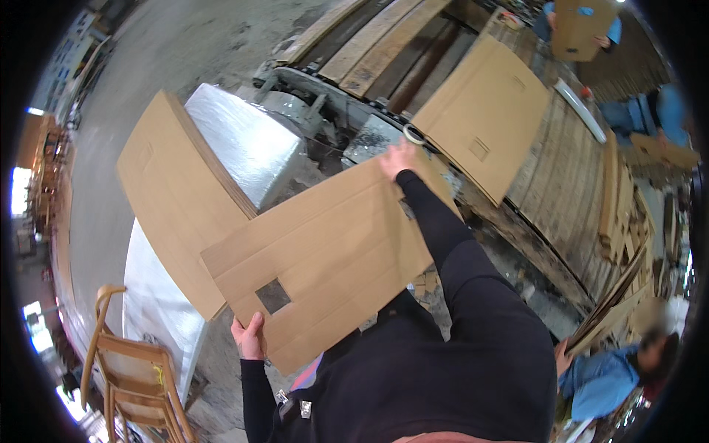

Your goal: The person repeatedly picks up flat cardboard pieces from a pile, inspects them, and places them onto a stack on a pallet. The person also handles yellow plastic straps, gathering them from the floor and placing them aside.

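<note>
A brown cardboard sheet is held slanted in front of my body, with a square cut-out near its left end. My left hand is closed on the lower left edge, thumb on the upper face. At the far right corner my right hand grips the same sheet, and its fingertips are partly hidden. Just beyond that hand lies a pale ring, like a tape roll. Left of the sheet, a stack of flat cardboard leans over bundles in clear plastic wrap.
More cardboard lies on a slatted wooden work surface at right, near a plastic film roll. A wooden chair stands at lower left. Co-workers in blue are at far right; one holds a cardboard piece. Wood strips pile along the right.
</note>
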